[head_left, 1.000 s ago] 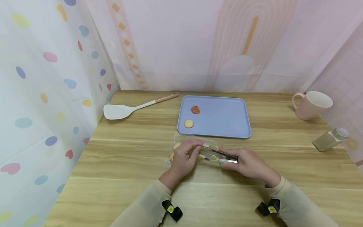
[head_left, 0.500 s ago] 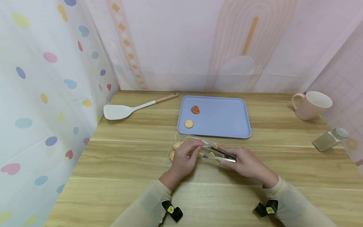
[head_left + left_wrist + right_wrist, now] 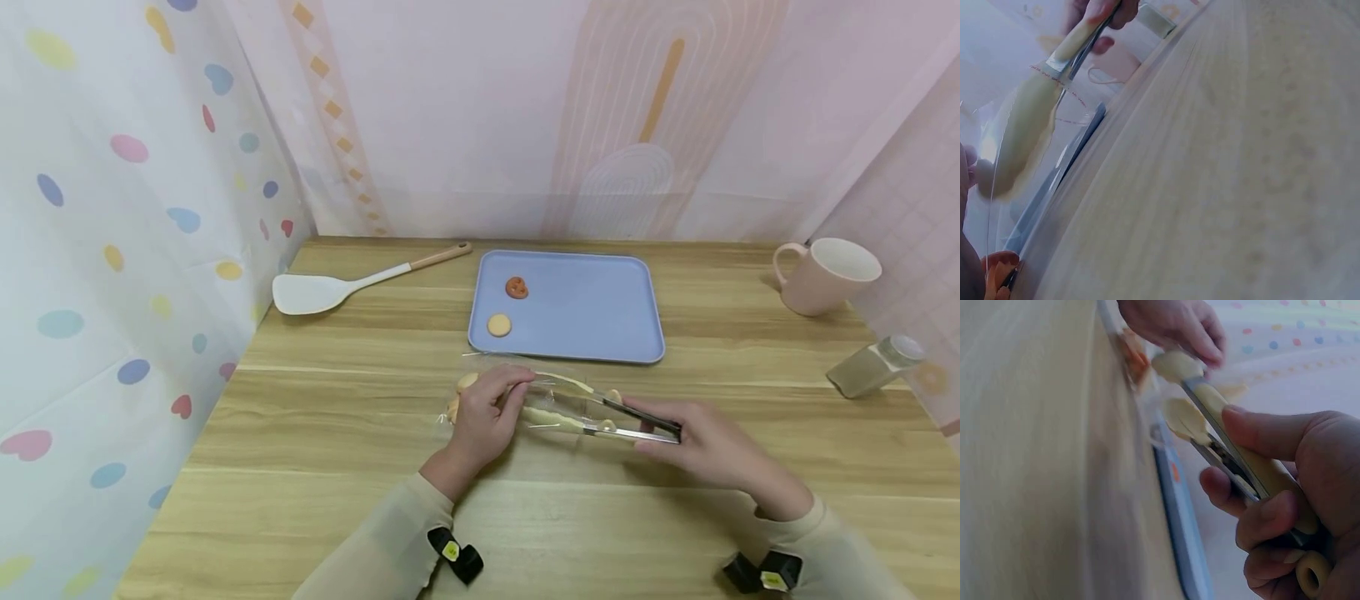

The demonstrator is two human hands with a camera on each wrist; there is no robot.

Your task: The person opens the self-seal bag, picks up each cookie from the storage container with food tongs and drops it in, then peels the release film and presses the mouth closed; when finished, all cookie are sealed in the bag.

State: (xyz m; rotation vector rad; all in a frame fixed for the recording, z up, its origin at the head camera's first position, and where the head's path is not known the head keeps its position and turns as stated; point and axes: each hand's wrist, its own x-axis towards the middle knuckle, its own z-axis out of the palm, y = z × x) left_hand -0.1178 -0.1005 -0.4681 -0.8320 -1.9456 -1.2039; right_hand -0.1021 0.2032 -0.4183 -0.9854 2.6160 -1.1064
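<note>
In the head view my left hand (image 3: 487, 417) pinches the upper edge of a clear plastic bag (image 3: 558, 400) on the table, with round tan cookies (image 3: 453, 408) showing left of the hand. Further right, my right hand (image 3: 712, 446) grips metal tongs (image 3: 637, 412) with cream tips and grips. Their spread tips lie at the bag's mouth, partly behind the clear film. The right wrist view shows the tongs (image 3: 1216, 409) with nothing visible between the tips. Some orange-brown pieces (image 3: 1135, 356) sit low beneath the left hand there.
Behind the bag lies a blue tray (image 3: 592, 308) bearing a brown pretzel-like cookie (image 3: 517, 287) and a round pale cookie (image 3: 498, 325). A white spatula (image 3: 315, 294) rests at the back left. At the right are a pink mug (image 3: 821, 279) and a tilted glass shaker (image 3: 870, 368).
My right hand has moved to the right, drawing the tongs partway out of the bag, and their arms show more fully. The left hand has stayed in place on the bag.
</note>
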